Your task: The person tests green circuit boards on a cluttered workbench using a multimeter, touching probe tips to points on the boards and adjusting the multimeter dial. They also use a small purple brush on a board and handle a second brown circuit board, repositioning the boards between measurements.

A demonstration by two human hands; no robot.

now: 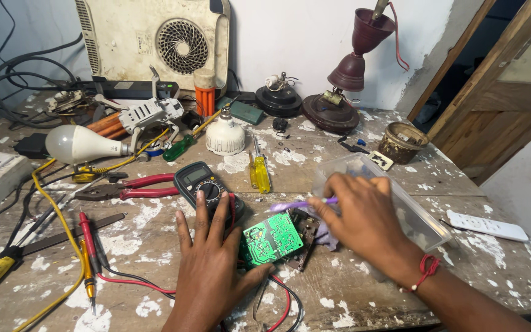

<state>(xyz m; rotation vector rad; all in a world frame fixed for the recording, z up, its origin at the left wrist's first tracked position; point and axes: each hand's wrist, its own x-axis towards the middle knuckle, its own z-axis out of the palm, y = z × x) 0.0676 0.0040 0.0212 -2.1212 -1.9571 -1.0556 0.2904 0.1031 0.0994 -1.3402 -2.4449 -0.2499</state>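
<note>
On the paint-flecked workbench (155, 246) my left hand (207, 264) lies flat, fingers spread, thumb against the near-left edge of the green circuit board (271, 238) at centre, while my right hand (364, 218) pinches a purple brush (296, 205) just above it

My left hand (207, 264) lies flat on the paint-flecked workbench (364, 295), fingers spread, fingertips touching the dark multimeter (204, 182) and thumb against the edge of the green circuit board (271, 238). My right hand (361, 218) grips a purple toothbrush (296, 205) whose head points left, over the board's top edge. A clear plastic box (413, 215) sits just behind that hand. Red-handled pliers (124, 189) and a yellow screwdriver (260, 173) lie near the meter.
</note>
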